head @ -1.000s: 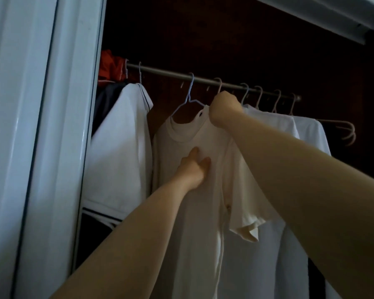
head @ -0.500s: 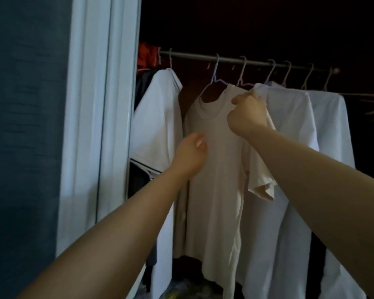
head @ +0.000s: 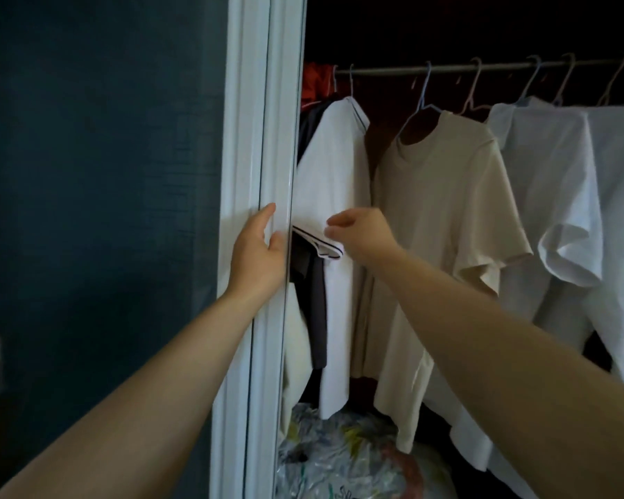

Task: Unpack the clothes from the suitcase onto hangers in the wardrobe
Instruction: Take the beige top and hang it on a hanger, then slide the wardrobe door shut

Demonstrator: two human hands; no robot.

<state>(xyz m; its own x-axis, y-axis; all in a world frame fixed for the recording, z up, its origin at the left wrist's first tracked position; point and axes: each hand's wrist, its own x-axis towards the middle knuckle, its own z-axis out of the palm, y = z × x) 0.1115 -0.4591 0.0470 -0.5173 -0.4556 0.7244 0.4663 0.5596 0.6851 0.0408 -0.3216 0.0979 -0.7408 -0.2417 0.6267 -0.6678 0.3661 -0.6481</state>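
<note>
Two hands are at the wardrobe's left side. The left hand (head: 258, 253) lies with straight fingers flat against the edge of the white sliding wardrobe door (head: 256, 138), gripping nothing. The right hand (head: 361, 234) has loosely curled fingers at the dark-striped cuff (head: 317, 243) of the white short-sleeved shirt (head: 334, 167); whether it pinches the cuff or only brushes it cannot be told.

The cream cotton T-shirt (head: 444, 210) hangs on a pale blue wire hanger (head: 424, 102) from the grey metal rail (head: 393, 69), between the striped shirt and the plain white T-shirts (head: 555, 174). The suitcase is out of view.

The step looks like clearing the striped sleeve from the door's path. To do it well, she should push the cuff inward, towards the cream shirt, and hold it there. The door should then move slowly, so no fabric is caught between it and the dark grey garment (head: 316, 311) hanging just behind.
</note>
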